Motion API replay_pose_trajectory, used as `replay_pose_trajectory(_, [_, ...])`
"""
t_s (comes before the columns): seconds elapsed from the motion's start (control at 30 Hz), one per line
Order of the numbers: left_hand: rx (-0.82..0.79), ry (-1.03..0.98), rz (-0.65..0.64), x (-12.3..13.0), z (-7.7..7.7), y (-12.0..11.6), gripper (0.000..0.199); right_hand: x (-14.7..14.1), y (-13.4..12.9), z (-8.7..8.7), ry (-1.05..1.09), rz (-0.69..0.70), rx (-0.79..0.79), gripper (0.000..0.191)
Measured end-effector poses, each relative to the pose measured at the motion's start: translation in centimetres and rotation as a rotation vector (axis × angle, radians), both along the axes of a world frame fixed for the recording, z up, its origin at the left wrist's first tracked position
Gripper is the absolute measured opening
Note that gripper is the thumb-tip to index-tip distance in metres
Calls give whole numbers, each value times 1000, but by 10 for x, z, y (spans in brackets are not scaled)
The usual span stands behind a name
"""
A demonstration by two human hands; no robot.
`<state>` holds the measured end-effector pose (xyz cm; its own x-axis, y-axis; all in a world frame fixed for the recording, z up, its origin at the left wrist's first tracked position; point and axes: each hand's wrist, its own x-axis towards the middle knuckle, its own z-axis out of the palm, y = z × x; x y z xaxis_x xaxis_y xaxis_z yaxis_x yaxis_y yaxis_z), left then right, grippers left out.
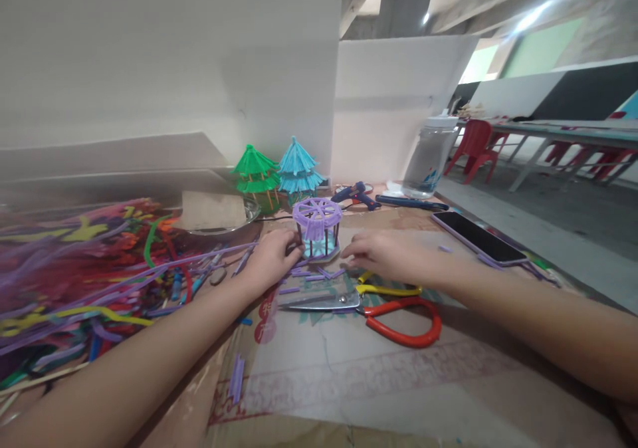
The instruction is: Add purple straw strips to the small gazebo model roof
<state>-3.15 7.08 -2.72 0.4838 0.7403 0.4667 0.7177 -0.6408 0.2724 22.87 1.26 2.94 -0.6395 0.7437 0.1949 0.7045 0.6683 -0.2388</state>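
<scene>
A small purple pavilion model with dark posts and a light blue floor stands upright on a cardboard-covered table. At its left side is my left hand, with fingers and thumb bent in against the edge of the model. My right hand hovers just to the right of it, fingers loosely curled and a little apart, with nothing visible in them. Short purple pipe cleaner pieces lie in front of the model. Closer to me, large scissors with one red and one yellow handle lie pointing left.
Green and blue tiered pavilions stand behind. A glue gun, a water bottle and a phone sit at the back and right. Colourful pipe cleaners heap up at left beside a metal bowl.
</scene>
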Motion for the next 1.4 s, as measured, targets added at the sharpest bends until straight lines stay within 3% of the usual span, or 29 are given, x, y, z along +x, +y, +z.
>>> replay_pose_trajectory(0.17, [20, 7, 12, 1, 1, 1, 14, -13, 1, -18, 27, 58, -46, 18])
replay_pose_trajectory(0.33, [43, 4, 7, 0, 1, 0, 15, -15, -3, -22, 84, -53, -9, 14])
replay_pose_trajectory(0.53, [41, -6, 4, 0, 1, 1, 16, -22, -16, 0, 848, -55, -273, 7])
replay_pose_trajectory(0.67, [47, -20, -7, 0, 0, 2, 14, -32, -11, 13, 1075, -90, -426, 19])
replay_pose_trajectory(0.87, [-3, -25, -46, 0, 0, 2, 12, -32, -2, -8, 1179, -220, -474, 27])
replay_pose_trajectory(1.03, [-15, -19, -57, 0, 2, 1, 13, -30, 1, -26, 1229, -223, -444, 34])
replay_pose_trajectory(1.4, [8, -11, -79, 0, 0, 0, 13, -43, -5, -16, 1136, -190, -402, 34])
